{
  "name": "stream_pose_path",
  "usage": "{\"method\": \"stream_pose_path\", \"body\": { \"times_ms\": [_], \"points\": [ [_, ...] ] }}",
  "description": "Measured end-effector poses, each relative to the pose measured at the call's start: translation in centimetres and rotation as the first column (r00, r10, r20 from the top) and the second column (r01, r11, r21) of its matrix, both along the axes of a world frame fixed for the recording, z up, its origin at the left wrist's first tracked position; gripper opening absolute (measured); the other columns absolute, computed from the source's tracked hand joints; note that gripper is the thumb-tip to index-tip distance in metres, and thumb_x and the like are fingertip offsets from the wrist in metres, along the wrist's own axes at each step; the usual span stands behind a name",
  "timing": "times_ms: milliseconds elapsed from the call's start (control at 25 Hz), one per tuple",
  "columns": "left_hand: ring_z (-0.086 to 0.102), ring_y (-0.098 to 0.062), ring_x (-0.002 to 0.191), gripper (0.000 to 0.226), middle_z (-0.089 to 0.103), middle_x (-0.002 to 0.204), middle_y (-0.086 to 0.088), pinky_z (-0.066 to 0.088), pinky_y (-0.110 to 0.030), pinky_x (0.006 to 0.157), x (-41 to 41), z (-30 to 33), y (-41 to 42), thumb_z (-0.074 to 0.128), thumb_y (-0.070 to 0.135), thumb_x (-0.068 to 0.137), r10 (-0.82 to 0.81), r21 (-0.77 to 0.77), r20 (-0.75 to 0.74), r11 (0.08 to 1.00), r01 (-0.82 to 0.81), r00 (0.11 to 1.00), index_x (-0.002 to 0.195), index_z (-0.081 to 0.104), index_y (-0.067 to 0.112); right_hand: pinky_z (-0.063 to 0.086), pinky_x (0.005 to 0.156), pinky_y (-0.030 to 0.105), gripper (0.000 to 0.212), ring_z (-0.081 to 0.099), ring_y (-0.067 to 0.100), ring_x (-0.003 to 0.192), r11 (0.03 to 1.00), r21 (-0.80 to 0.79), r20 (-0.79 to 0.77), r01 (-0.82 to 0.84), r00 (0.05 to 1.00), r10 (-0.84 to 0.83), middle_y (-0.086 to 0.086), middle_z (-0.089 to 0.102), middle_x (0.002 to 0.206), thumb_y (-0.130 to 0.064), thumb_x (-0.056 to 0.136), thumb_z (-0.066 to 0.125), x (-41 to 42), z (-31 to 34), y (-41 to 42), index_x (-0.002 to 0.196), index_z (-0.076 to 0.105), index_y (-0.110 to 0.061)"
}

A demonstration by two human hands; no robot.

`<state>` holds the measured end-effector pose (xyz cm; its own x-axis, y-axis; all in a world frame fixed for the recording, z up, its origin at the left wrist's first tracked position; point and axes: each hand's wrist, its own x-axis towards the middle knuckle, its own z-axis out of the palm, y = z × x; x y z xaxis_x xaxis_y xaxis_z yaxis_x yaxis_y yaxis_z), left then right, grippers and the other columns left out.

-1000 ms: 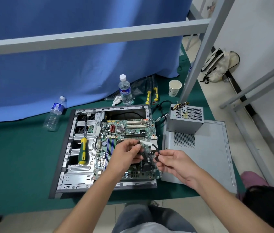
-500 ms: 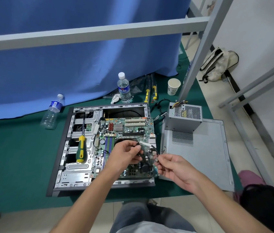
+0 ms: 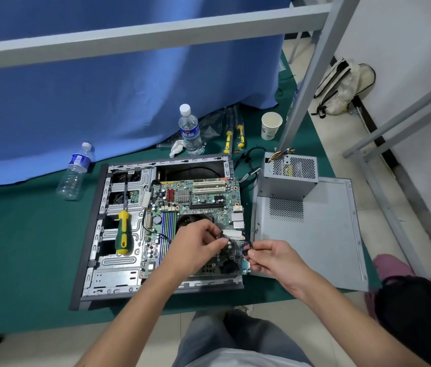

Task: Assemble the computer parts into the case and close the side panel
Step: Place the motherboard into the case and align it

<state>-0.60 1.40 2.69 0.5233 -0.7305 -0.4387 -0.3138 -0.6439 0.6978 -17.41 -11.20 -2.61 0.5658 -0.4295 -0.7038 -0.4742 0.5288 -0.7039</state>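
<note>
Fingertips of your right hand [image 3: 275, 258] pinch a small dark connector [image 3: 246, 249] at the end of a thin black cable, just above the right edge of the motherboard [image 3: 198, 197]. Your left hand [image 3: 195, 247] curls over the board's lower middle, thumb and forefinger pinching another dark piece of that cable beside a white part; what exactly it holds is too small to tell. Both hands hover close together, not touching.

The motherboard lies inside the open case [image 3: 95, 234], which rests flat on the green mat [image 3: 24, 247]. A screwdriver [image 3: 123, 231] lies on the drive bays to the left. The side panel [image 3: 314, 234] lies flat just right of the case, with the power supply [image 3: 291, 173] standing on its far end. Two bottles [image 3: 189, 131] and a paper cup [image 3: 271, 125] sit beyond the case.
</note>
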Motion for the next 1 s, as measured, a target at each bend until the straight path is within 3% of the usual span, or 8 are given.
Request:
{"method": "stream_pose_path", "body": {
  "times_ms": [80, 200, 320, 480, 600, 720, 840, 1000],
  "points": [
    [0.064, -0.001, 0.068, 0.013, 0.068, 0.077, 0.012, 0.045, -0.011, 0.058, 0.1, 0.2, 0.0, 0.07, 0.037, 0.09, -0.081, 0.028, 0.083, 0.997, 0.079, 0.993, 0.09, 0.059, 0.029, 0.057, 0.07, 0.024, 0.011, 0.066, 0.013, 0.072, 0.995, -0.085, -0.036, -0.049, 0.998, 0.046, 0.006, 0.074, 0.083, -0.007, 0.089, 0.069, 0.0, 0.0, 0.1, 0.091, 0.069, -0.018],
    [0.057, 0.001, 0.067, 0.015, 0.062, 0.078, 0.015, 0.038, -0.011, 0.057, 0.1, 0.2, 0.0, 0.068, 0.038, 0.09, -0.134, 0.018, 0.162, 0.991, 0.133, 0.978, 0.084, 0.058, 0.03, 0.059, 0.076, 0.028, 0.011, 0.065, 0.018, 0.077, 0.961, -0.219, -0.085, -0.171, 0.984, 0.156, 0.009, 0.07, 0.089, -0.011, 0.09, 0.069, 0.2, -0.1, 0.1, 0.09, 0.069, -0.022],
    [0.05, -0.002, 0.08, 0.017, 0.05, 0.091, 0.015, 0.042, -0.018, 0.073, 0.4, -0.1, 0.2, 0.068, 0.041, 0.089, -0.15, 0.003, 0.222, 0.988, 0.153, 0.963, 0.084, 0.061, 0.027, 0.058, 0.075, 0.025, 0.008, 0.067, 0.017, 0.084, 0.903, -0.333, -0.147, -0.272, 0.961, 0.235, 0.005, 0.071, 0.094, -0.015, 0.092, 0.067, 0.4, -0.3, 0.2, 0.097, 0.07, -0.021],
    [0.049, -0.009, 0.093, 0.02, 0.046, 0.099, 0.01, 0.045, -0.026, 0.088, 0.8, -0.6, 0.8, 0.068, 0.044, 0.088, -0.178, 0.021, 0.225, 0.984, 0.178, 0.958, 0.088, 0.064, 0.025, 0.044, 0.062, 0.011, 0.012, 0.06, 0.002, 0.07, 0.776, -0.466, -0.284, -0.426, 0.902, 0.325, -0.009, 0.067, 0.082, -0.02, 0.094, 0.065, 0.8, -0.6, 0.4, 0.105, 0.069, -0.021],
    [0.048, -0.01, 0.1, 0.021, 0.046, 0.104, 0.008, 0.043, -0.025, 0.091, 0.9, -0.9, 1.1, 0.067, 0.045, 0.089, -0.189, 0.008, 0.23, 0.981, 0.193, 0.954, 0.09, 0.065, 0.024, 0.043, 0.064, 0.012, 0.01, 0.06, 0.006, 0.075, 0.7, -0.528, -0.333, -0.481, 0.875, 0.351, -0.008, 0.065, 0.086, -0.02, 0.094, 0.065, 1.1, -0.5, 0.8, 0.102, 0.068, -0.024],
    [0.041, -0.012, 0.112, 0.023, 0.046, 0.111, 0.009, 0.034, -0.023, 0.096, 1.1, -1.0, 1.4, 0.065, 0.047, 0.089, -0.215, 0.006, 0.306, 0.975, 0.224, 0.928, 0.092, 0.067, 0.024, 0.043, 0.069, 0.015, 0.006, 0.057, 0.006, 0.079, 0.564, -0.62, -0.398, -0.545, 0.838, 0.373, -0.007, 0.059, 0.089, -0.022, 0.094, 0.064, 1.3, -0.2, 0.9, 0.098, 0.068, -0.023],
    [0.031, -0.016, 0.129, 0.023, 0.044, 0.13, 0.005, 0.027, -0.036, 0.108, 1.4, -1.1, 1.7, 0.064, 0.047, 0.09, -0.235, 0.013, 0.386, 0.968, 0.249, 0.892, 0.094, 0.068, 0.024, 0.045, 0.077, 0.025, 0.012, 0.056, 0.01, 0.084, 0.455, -0.656, -0.469, -0.602, 0.798, 0.379, -0.004, 0.057, 0.094, -0.023, 0.096, 0.061, 1.6, 0.1, 1.0, 0.103, 0.069, -0.019],
    [0.029, -0.021, 0.139, 0.021, 0.039, 0.143, -0.001, 0.026, -0.044, 0.116, 1.3, -1.4, 2.1, 0.064, 0.042, 0.091, -0.209, -0.037, 0.346, 0.971, 0.236, 0.915, 0.095, 0.067, 0.022, 0.044, 0.079, 0.027, 0.019, 0.057, 0.016, 0.089, 0.325, -0.665, -0.556, -0.673, 0.736, 0.386, -0.002, 0.059, 0.101, -0.023, 0.098, 0.057, 2.0, 0.5, 1.3, 0.112, 0.069, -0.016]
  ]
}}
